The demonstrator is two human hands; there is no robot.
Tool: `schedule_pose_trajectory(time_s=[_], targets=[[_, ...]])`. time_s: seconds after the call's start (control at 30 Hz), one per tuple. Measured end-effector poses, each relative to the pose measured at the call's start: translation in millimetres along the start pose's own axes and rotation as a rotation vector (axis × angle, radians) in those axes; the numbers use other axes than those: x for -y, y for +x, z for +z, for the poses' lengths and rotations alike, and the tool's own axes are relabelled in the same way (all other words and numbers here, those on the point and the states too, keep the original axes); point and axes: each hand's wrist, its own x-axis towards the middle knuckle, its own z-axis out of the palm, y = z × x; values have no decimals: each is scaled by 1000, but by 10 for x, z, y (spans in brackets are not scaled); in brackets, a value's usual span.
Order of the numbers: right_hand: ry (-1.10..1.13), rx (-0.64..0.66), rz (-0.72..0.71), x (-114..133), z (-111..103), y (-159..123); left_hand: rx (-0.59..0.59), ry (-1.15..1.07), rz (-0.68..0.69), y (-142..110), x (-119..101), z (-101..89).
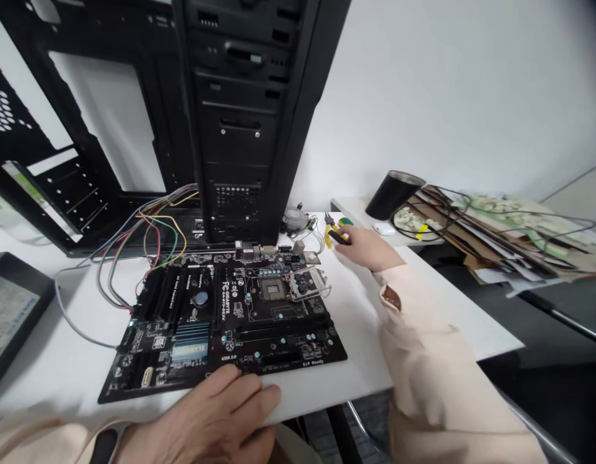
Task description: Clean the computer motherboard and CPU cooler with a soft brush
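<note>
A black motherboard (240,303) lies on the white table, its processor socket (273,290) showing and the metal retention frame (308,283) raised beside it. Along its front edge rests my left hand (225,412), fingers loosely bent over the table edge and apart from any tool. Farther back on the right, my right hand (368,247) reaches out with its fingers closed on the handle of yellow-and-black pliers (329,227). A green object (346,222) sits right beside the pliers, partly covered by my fingers. Coloured wires (153,225) run to the board's left side.
An open black computer case (240,148) stands behind the board. At the left is a black box with a label (12,309). A round cooler (295,220) lies behind the board. On the right are a black cylinder (394,193), a white mouse (383,228) and piled cardboard (452,225) with cables.
</note>
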Motion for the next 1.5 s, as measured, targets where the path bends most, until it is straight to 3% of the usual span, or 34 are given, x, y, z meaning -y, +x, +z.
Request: schedule_pose_trajectory(time_s=[0.17,0.47,0.83,0.97,1.13,1.3,1.37,1.5], targets=[[-18,-9,-16,-34,37,1,-39,17,1,-4,-27,29],[43,-50,-168,146,-62,-115,-8,-6,-8,-42,-32,42],[70,-57,-194,184,-79,-128,-9,-37,-7,-56,-27,33],[72,-60,-138,122,-135,-130,20,-30,10,-57,-24,27],[-21,88,32,-43,-158,-68,22,-29,-14,-44,-39,30],[-2,152,-16,-17,-180,-89,15,-38,-23,-38,-44,20],[100,71,-30,22,-217,-142,15,-38,-18,-35,-43,16],[778,-286,-39,156,-276,-276,27,-39,-21,-31,-42,15]])
